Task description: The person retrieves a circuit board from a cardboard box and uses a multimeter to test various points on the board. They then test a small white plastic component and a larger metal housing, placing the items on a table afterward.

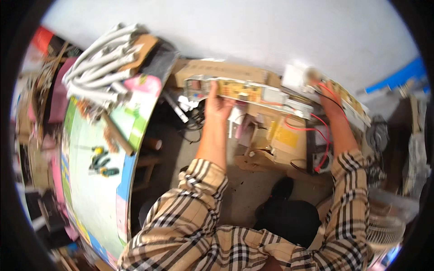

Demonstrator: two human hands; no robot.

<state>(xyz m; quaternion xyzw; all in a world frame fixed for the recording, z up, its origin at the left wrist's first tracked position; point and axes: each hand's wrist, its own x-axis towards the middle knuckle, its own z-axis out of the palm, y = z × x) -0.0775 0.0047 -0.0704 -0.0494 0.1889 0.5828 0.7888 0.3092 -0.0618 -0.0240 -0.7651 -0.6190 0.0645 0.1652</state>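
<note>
My left hand grips a long white housing carrying a circuit board, with its thumb against the left part. Red and white wires run from this housing's right end to a dark box below. My right hand is closed on a second long white housing with a board, tilted down to the right. Red and black wires cross that hand, and its blurred fingertips are near a white piece. Behind the first housing lies a long cardboard box.
At left, a printed-top table holds white hose pieces, a brown tube and green-yellow hand tools. Below my hands are cardboard and cables. A fan stands at lower right. A white wall rises behind.
</note>
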